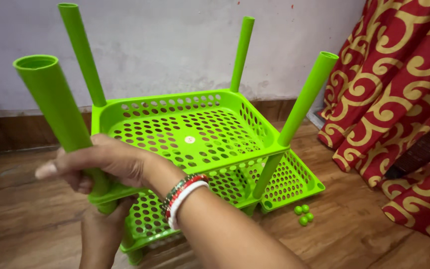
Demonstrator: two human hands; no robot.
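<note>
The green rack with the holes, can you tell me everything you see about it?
The green rack looks like bright, smooth plastic. It has stacked trays with round holes in their floors and sides, and four hollow poles standing up from the top tray's corners. It sits on a brown wooden floor near a grey wall. The right hand wraps around the nearest pole at its base, and the left hand is at the corner beneath it.
</note>
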